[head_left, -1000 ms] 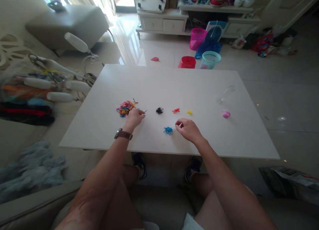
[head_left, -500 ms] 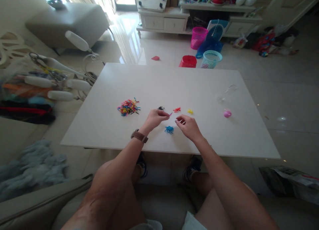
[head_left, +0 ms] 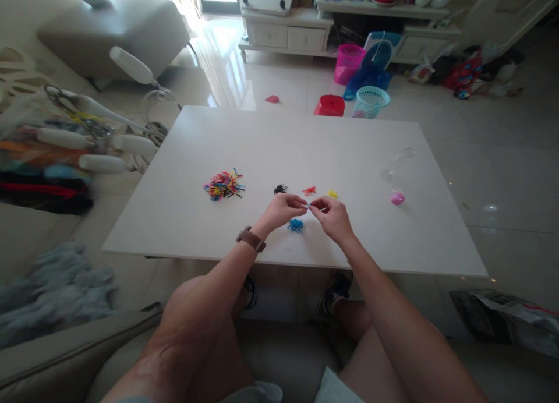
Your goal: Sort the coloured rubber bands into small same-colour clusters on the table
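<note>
My left hand (head_left: 285, 209), with a brown watch on its wrist, and my right hand (head_left: 332, 216) meet fingertip to fingertip just above the table. Pinched between both is a small elastic band (head_left: 308, 206), bluish where it shows and mostly hidden by the fingers. Right below them lies a little heap of blue bands (head_left: 296, 225). Behind the hands are small heaps of black bands (head_left: 280, 188), red bands (head_left: 309, 190) and yellow bands (head_left: 332, 194), the yellow partly covered by my right hand. A larger mixed-colour pile (head_left: 223, 185) lies to the left.
On the right of the white table (head_left: 262, 141) sit a pink round object (head_left: 397, 197) and a clear plastic piece (head_left: 406, 154). Beyond the far edge stand a red stool or bin (head_left: 331, 105) and a light blue basket (head_left: 370, 102). A white metal frame (head_left: 131, 144) stands at the left.
My hands were apart, with a pinkish strip in my left fingertips. Now the fingertips have come together, and a bluish bit shows between them. The camera view has shifted slightly.
</note>
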Available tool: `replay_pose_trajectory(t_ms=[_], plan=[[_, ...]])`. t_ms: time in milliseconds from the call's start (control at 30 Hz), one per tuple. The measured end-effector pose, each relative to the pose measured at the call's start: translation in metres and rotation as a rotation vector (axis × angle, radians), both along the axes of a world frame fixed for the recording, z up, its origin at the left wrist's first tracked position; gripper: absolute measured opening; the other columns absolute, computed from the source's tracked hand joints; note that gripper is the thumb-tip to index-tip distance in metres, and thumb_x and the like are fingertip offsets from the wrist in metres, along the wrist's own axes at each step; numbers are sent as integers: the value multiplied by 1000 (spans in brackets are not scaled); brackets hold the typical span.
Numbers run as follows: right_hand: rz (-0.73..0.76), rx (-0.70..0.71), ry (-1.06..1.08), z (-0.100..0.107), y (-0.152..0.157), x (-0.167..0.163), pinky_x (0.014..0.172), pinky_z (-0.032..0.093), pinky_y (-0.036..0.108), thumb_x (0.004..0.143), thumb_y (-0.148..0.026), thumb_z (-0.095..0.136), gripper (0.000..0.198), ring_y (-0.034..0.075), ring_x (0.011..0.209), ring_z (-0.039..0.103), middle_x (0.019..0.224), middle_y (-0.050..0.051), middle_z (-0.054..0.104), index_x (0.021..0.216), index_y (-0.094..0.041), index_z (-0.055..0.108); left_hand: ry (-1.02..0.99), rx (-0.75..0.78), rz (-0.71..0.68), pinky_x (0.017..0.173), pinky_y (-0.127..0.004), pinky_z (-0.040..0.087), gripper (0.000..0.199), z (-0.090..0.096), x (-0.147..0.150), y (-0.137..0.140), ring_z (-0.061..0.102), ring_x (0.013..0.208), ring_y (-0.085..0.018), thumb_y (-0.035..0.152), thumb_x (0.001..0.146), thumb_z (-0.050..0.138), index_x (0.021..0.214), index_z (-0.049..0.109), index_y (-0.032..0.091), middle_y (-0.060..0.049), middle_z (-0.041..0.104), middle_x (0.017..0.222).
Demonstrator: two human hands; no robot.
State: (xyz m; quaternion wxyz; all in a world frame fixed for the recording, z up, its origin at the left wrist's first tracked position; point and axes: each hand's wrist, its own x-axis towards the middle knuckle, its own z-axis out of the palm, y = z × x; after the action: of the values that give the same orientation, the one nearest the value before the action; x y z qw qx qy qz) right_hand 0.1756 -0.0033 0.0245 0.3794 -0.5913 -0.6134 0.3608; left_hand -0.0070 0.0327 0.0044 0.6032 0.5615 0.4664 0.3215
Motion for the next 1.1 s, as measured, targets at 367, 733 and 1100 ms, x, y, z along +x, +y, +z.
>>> replay_pose_trajectory(t_ms=[367,733,1100], plan=[[-9,-44,25,-5,2,4,73,55,31,82,-36,69,19,19,75,70,82,5,76,87,-18,72,98,20,6,70,-27,51,23,5,-4,1,68,75,-16,33,72,78,85,80,13,-7,77,80],[-79,-84,-306,2,15,53,74,52,29,77,-23,68,10,18,73,68,77,4,76,81,-18,75,503,182,-72,69,-29,51,16,-1,-18,3,68,73,-18,14,72,67,83,79,16,-7,75,78],[168,-405,-553,-4,12,73,65,47,23,72,-10,70,11,16,71,68,73,3,75,74,-18,78,624,272,-273,70,-28,50,18,-4,-18,-1,69,75,-19,12,72,63,78,80,18,-6,76,77]])
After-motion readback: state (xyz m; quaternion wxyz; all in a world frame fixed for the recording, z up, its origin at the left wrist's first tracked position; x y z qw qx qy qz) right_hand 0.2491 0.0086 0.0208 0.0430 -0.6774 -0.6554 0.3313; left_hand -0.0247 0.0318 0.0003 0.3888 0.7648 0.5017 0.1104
